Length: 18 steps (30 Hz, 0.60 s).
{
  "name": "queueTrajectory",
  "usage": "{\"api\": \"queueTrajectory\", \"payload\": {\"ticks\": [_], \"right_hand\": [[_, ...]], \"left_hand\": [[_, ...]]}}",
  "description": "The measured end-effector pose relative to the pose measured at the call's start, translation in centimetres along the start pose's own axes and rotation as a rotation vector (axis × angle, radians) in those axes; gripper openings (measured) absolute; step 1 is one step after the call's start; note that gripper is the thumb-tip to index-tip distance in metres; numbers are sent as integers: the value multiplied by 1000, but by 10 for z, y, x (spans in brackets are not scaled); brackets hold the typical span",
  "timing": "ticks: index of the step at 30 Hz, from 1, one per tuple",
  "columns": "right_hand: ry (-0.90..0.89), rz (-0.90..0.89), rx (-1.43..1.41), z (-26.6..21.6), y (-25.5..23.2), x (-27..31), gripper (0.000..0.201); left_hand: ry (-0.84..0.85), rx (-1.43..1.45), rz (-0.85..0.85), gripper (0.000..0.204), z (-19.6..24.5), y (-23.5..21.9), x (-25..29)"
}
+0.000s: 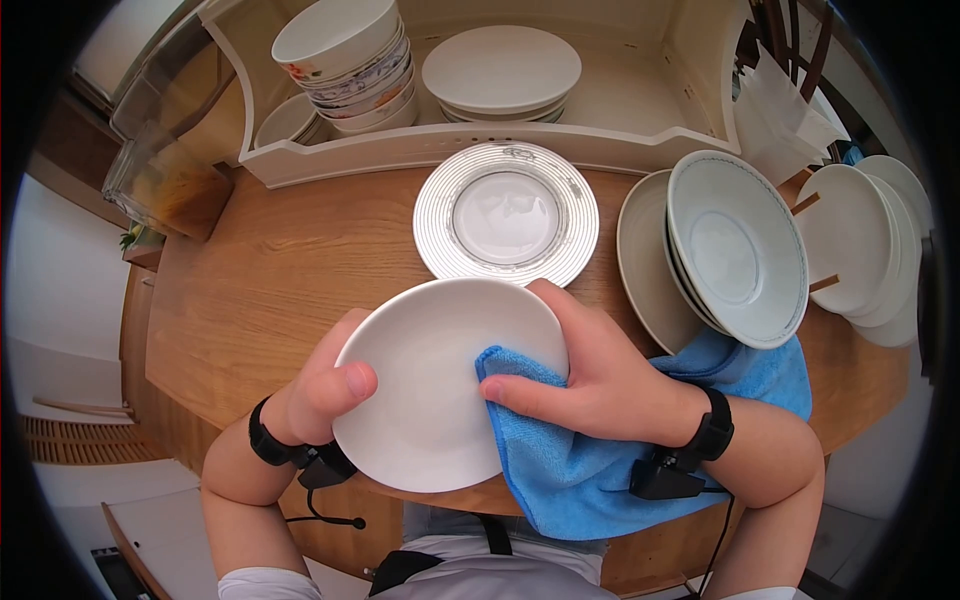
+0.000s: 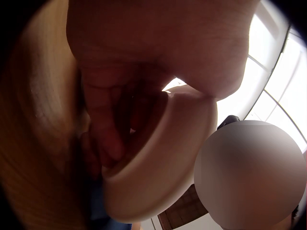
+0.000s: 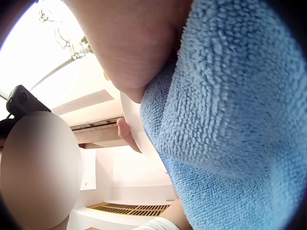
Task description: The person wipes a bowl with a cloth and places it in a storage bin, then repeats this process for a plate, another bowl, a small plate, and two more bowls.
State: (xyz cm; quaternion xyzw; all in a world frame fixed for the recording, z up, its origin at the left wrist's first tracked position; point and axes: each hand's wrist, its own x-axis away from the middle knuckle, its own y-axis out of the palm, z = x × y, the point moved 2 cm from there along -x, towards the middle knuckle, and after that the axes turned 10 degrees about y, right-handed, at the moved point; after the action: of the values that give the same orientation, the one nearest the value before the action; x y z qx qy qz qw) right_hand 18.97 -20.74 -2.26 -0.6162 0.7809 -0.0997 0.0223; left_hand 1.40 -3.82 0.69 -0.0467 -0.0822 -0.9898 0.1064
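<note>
Both hands hold a white plate (image 1: 430,400) above the table's near edge in the head view. The left hand (image 1: 325,385) grips its left rim, thumb on the upper face and fingers underneath; the left wrist view shows those fingers (image 2: 108,139) curled below the plate (image 2: 163,158). The right hand (image 1: 610,375) grips the right side, its thumb pressing a blue cloth (image 1: 570,460) onto the plate's face. In the right wrist view the cloth (image 3: 230,105) covers most of the plate, beside the hand (image 3: 134,43).
A silver-ringed plate (image 1: 505,215) lies just beyond. To the right are stacked bowls (image 1: 735,250) on a larger plate (image 1: 645,265), then plates in a rack (image 1: 850,230). A cream shelf unit (image 1: 640,145) at the back holds a bowl stack (image 1: 340,45) and white plates (image 1: 500,70).
</note>
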Motion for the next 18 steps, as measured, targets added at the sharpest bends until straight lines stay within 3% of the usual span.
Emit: {"api": "queueTrajectory", "payload": {"ticks": [18], "right_hand": [[-3,21,14,-1,0,0,56]], "left_hand": [[31,-37,-30,82,2,2,-1]]}}
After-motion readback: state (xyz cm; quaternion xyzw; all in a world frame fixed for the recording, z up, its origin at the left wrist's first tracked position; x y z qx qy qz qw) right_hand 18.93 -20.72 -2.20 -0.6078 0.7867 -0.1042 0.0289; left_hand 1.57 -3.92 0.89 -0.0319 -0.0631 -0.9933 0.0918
